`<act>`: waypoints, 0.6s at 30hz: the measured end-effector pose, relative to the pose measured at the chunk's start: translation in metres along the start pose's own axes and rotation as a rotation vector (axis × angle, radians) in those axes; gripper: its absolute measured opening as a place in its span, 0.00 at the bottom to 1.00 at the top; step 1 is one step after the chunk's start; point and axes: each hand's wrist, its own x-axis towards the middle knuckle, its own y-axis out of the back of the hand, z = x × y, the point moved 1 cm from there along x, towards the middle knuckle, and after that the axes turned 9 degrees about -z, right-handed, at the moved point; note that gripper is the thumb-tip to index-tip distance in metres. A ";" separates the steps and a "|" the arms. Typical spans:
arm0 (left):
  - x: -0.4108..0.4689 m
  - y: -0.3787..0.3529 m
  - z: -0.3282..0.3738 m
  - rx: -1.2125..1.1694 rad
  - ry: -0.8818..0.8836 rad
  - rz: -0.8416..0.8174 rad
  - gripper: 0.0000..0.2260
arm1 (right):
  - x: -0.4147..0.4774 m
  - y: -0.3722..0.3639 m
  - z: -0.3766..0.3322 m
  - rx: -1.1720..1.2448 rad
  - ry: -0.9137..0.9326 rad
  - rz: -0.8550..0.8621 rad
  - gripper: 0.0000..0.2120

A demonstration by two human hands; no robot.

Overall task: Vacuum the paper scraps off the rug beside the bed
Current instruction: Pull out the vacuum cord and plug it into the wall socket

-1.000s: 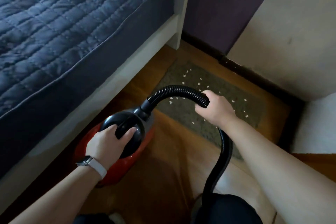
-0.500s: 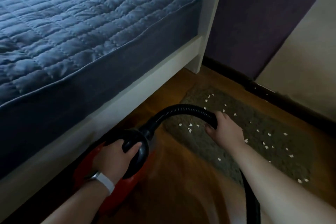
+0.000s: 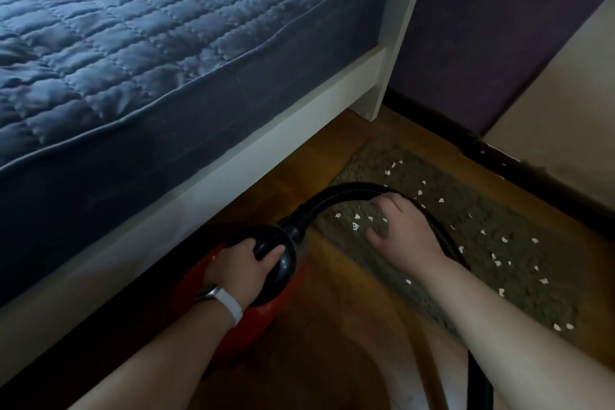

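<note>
A: What is seen at the left, and how is it held?

B: The bed (image 3: 149, 53) fills the left; just beside its frame, on the wooden floor (image 3: 332, 353), the red vacuum (image 3: 263, 316) is set down; its black handle (image 3: 283, 253) is gripped by the left hand (image 3: 243, 263), fingers curled round it; a white band (image 3: 229, 304) is worn on that wrist.

A: How is the machine expected to handle?

B: The body is judged rigid and fairly heavy, best taken by that handle; the ribbed hose (image 3: 336, 196) is judged springy and light, best taken near its working end, which is not in view.

A: And the right hand (image 3: 406, 236)?

B: It is laid over the hose with the fingers loosely spread; no closed grip is shown.

A: Where are the scraps, and has anything been collected?

B: The paper scraps (image 3: 504, 240) are scattered across the grey rug (image 3: 466, 220), right of the vacuum; they are judged feather-light and easily blown about; what is inside the canister cannot be seen.
</note>
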 end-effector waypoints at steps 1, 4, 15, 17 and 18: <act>0.001 -0.001 0.001 0.003 -0.008 -0.006 0.21 | -0.001 -0.003 -0.007 0.014 0.032 -0.037 0.25; 0.006 -0.003 0.004 0.006 -0.056 -0.027 0.18 | -0.003 -0.017 -0.032 -0.016 0.178 -0.138 0.25; 0.022 0.010 -0.031 -0.083 -0.313 -0.106 0.10 | 0.021 -0.066 -0.106 0.035 0.366 -0.297 0.19; 0.019 0.016 -0.039 -0.137 -0.358 -0.134 0.08 | 0.028 -0.072 -0.115 0.012 0.383 -0.291 0.15; 0.018 0.018 -0.045 -0.144 -0.374 -0.139 0.07 | 0.030 -0.073 -0.120 0.002 0.390 -0.279 0.13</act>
